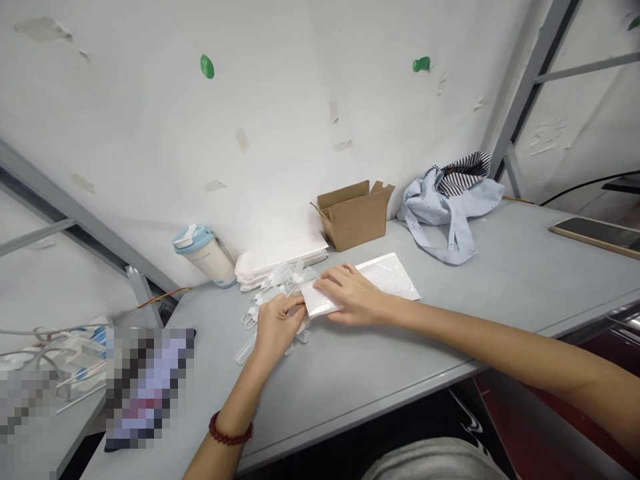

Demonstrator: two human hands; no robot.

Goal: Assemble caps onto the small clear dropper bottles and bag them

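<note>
A white bubble mailer (pixel 393 275) lies slantwise over the grey table, its left end slightly raised. My right hand (pixel 353 295) lies across it with the fingers curled onto its left part. At that left end my left hand (pixel 280 323) pinches the mailer's edge between thumb and fingertips; whether something small is also between them is hidden. Around and beneath my left hand are several clear plastic packets (pixel 273 293) with white cords or cables inside. Behind these packets lies a stack of flat white mailers (pixel 283 255).
Along the wall stand a white tumbler with a blue lid (pixel 207 257), an open cardboard box (pixel 357 217) and a light blue cloth bag (pixel 430 200). A phone (pixel 600 233) lies far right. A blurred-out purple item (pixel 155 380) is at the left edge, before a side table with cables.
</note>
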